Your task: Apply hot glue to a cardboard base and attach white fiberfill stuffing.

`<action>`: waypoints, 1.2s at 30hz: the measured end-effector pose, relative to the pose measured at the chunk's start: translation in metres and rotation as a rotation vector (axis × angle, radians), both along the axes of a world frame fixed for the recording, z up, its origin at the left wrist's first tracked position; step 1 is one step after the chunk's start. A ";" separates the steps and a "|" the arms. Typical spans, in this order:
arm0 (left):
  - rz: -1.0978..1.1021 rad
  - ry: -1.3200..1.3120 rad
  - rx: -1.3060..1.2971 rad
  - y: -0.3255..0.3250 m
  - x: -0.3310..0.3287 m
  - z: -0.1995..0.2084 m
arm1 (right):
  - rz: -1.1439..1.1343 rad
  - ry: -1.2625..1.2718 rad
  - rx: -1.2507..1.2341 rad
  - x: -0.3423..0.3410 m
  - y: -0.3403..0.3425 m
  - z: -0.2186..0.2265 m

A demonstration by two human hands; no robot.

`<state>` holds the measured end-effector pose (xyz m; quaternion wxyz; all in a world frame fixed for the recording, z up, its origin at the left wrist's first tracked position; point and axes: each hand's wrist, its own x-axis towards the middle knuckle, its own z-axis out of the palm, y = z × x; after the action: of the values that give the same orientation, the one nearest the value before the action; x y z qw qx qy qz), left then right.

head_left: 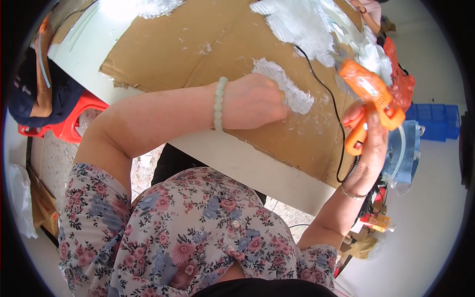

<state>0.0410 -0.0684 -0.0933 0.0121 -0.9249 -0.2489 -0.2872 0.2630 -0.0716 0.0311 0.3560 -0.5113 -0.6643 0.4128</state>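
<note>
My left hand, with a pale beaded bracelet on its wrist, rests curled on the cardboard sheet. Its fingers are closed, and what they hold, if anything, is hidden. Right beside it, along its far edge, lies a white feathery piece. To the right, my right hand grips the handle of an orange hot glue gun, raised above the table's right side. The gun's front end is blurred and points away toward the far left. A clear glue stick sticks out of its back.
A black cord loops over the cardboard toward my right hand. White feathery material is heaped at the far right, beside a red plastic bag. Blue baskets stand beyond. Other people sit at the far left and far right; a red stool is at left.
</note>
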 end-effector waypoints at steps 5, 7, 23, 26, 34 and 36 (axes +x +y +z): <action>0.013 -0.103 0.011 0.008 0.002 -0.008 | -0.027 0.101 0.061 0.045 -0.016 -0.004; 0.022 -0.105 0.003 0.009 0.002 -0.008 | -0.143 -0.026 0.039 0.040 -0.027 -0.009; 0.062 0.135 -0.023 -0.008 0.001 0.002 | 0.002 -0.038 -0.201 0.021 -0.012 -0.068; 0.060 0.093 0.030 -0.006 0.002 -0.002 | 0.096 -0.144 -0.203 0.005 -0.004 -0.070; 0.044 0.027 0.093 -0.005 0.003 0.000 | 0.058 -0.059 -0.142 -0.004 0.009 -0.061; 0.062 0.069 0.075 -0.007 0.002 -0.001 | 0.099 -0.249 -0.102 -0.002 0.013 -0.075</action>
<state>0.0434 -0.0754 -0.0942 0.0642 -0.9250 -0.2659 -0.2637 0.2613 -0.0583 -0.0442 0.2235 -0.5425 -0.7061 0.3965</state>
